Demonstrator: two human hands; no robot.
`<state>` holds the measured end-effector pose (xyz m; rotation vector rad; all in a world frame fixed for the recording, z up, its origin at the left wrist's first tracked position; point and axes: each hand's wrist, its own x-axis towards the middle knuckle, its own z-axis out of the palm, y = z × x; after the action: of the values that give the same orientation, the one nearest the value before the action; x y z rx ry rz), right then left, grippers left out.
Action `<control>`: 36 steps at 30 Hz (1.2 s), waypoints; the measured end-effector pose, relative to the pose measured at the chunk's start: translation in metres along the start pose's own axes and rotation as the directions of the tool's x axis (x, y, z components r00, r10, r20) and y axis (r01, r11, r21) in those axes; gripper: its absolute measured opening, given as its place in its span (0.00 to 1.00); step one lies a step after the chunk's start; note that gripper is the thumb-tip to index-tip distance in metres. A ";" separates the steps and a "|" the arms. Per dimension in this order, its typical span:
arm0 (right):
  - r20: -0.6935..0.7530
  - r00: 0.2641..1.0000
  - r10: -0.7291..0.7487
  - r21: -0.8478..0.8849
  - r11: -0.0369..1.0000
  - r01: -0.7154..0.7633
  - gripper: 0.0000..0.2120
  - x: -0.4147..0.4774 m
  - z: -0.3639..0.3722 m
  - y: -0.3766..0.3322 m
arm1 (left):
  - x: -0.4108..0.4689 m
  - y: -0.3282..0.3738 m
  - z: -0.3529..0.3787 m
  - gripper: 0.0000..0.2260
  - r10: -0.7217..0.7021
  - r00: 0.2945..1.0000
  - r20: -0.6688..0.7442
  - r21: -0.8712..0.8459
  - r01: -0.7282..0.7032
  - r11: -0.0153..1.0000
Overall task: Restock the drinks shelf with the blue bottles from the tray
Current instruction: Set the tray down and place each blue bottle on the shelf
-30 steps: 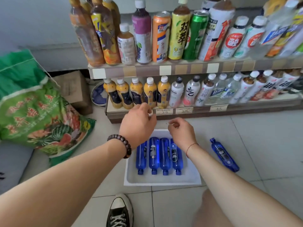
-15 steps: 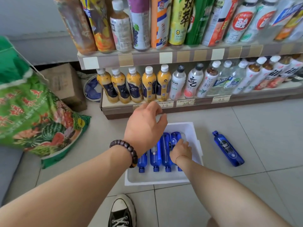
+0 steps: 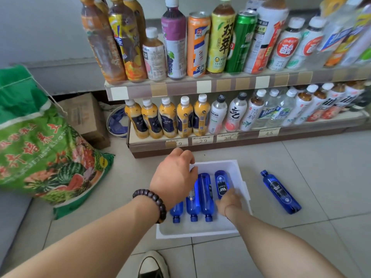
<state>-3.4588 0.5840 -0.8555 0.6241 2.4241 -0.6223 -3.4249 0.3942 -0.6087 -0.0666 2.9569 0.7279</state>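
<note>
A white tray lies on the floor tiles in front of the low drinks shelf. Several blue bottles lie in it side by side, caps toward me. My right hand is down in the tray, closed around the neck end of the rightmost blue bottle. My left hand hovers over the tray's left part with fingers loosely bent and nothing in it; it hides the upper halves of the two left bottles. One more blue bottle lies on the floor right of the tray.
The lower shelf holds a row of orange bottles and pale bottles; the upper shelf carries tall bottles and cans. A green printed sack and a cardboard box stand at the left. My shoe is just behind the tray.
My right hand dropped from above the tray's far edge into the tray and closed on the rightmost bottle. My left hand stayed hovering above the tray's left part.
</note>
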 end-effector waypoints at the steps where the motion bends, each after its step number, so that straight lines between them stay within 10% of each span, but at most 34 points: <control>1: 0.007 1.000 -0.018 0.013 1.000 0.018 0.37 -0.005 -0.008 -0.004 | 0.000 -0.001 -0.001 0.11 0.005 1.000 0.003 0.005 -0.005 1.000; 9: -0.049 0.958 -0.281 0.044 0.958 0.283 0.16 -0.061 -0.128 -0.027 | 0.014 0.006 -0.020 0.15 0.059 0.998 -0.028 -0.002 -0.059 0.998; 18: -0.215 0.658 -0.721 0.180 0.633 0.753 0.23 -0.182 -0.286 -0.086 | 0.025 0.034 -0.035 0.40 0.111 0.989 0.100 0.062 -0.118 0.991; 28: -0.407 0.508 -0.759 0.309 0.409 0.859 0.21 -0.235 -0.338 -0.144 | 0.032 0.092 -0.107 0.21 0.050 0.918 -0.392 -0.410 -0.224 0.884; 36: -0.517 0.359 -0.777 0.201 0.298 0.933 0.26 -0.267 -0.415 -0.202 | 0.041 0.117 -0.149 0.42 0.017 0.883 -0.468 -0.586 -0.325 0.743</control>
<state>-3.5356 0.5750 -0.3282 -0.6828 2.8008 -1.7299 -3.4854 0.4276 -0.4278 0.0069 2.9323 1.9991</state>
